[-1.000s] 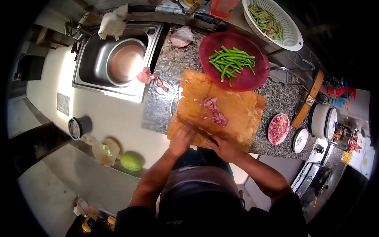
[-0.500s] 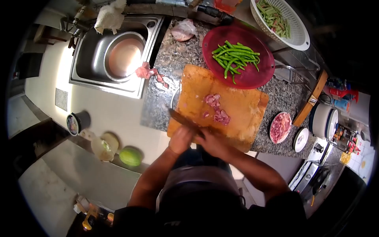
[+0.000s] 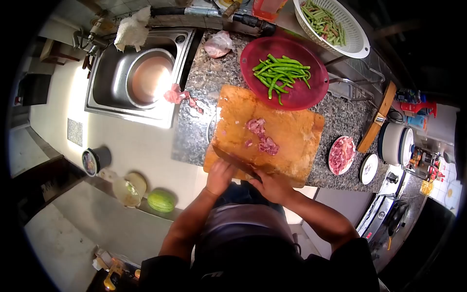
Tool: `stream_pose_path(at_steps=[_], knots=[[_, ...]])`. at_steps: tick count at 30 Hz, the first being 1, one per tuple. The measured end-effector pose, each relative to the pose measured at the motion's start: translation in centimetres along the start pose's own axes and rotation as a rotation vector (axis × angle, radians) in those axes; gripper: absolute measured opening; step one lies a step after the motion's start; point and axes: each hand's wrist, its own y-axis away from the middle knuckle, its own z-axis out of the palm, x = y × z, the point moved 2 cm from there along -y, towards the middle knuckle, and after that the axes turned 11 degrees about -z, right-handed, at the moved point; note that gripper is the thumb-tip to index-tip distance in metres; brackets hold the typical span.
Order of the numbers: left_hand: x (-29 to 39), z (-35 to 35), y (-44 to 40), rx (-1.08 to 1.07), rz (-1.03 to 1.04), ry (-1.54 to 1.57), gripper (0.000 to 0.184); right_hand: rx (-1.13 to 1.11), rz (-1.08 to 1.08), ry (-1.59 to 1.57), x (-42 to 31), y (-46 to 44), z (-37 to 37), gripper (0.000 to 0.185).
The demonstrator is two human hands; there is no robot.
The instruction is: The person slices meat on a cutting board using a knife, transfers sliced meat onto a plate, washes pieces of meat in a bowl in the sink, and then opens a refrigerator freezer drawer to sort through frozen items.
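My right hand [image 3: 273,187] is closed round the handle of a knife [image 3: 238,163]. Its broad dark blade slants up and left over the near edge of an orange cutting board [image 3: 292,141]. My left hand [image 3: 221,176] is at the near side of the blade, fingers curled and seeming to touch it; whether they pinch anything is hidden. Beyond the blade, small pieces of raw meat [image 3: 266,145] lie mid-board. A plate of cut raw meat [image 3: 342,155] stands on the counter to the right, beside a small white plate [image 3: 368,169].
A red plate [image 3: 311,97] of green chillies [image 3: 282,73] overlaps the board's far edge. Left of the board, meat scraps [image 3: 176,94] lie by the steel sink [image 3: 104,87], which holds a basin [image 3: 146,80]. A bagged lump [image 3: 219,45] and a white colander [image 3: 357,46] are farther back.
My left hand has shifted slightly left along the blade, away from my right hand. The knife stays in my right hand. The whole view has shifted a little.
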Motion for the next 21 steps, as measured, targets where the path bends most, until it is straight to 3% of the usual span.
stream_pose_path(at_steps=[7, 13, 15, 18, 21], knots=[[-0.6, 0.7, 0.6, -0.074, -0.035, 0.002, 0.023, -0.093, 0.071, -0.031, 0.0, 1.5, -0.3, 0.050], [-1.2, 1.3, 0.7, -0.025, -0.048, 0.007, 0.022, 0.135, -0.086, -0.039, 0.6, 0.6, 1.7, 0.048], [-1.0, 0.7, 0.5, -0.059, -0.060, 0.094, 0.022, -0.172, 0.226, -0.210, -1.2, -4.6, 1.9, 0.045], [-0.4, 0.5, -0.4, -0.037, -0.040, 0.087, 0.025, -0.163, 0.187, -0.187, 0.0, -7.5, 0.9, 0.042], [0.4, -0.3, -1.1, -0.026, -0.028, 0.081, 0.028, -0.020, 0.240, -0.250, 0.9, -4.0, -2.9, 0.042]])
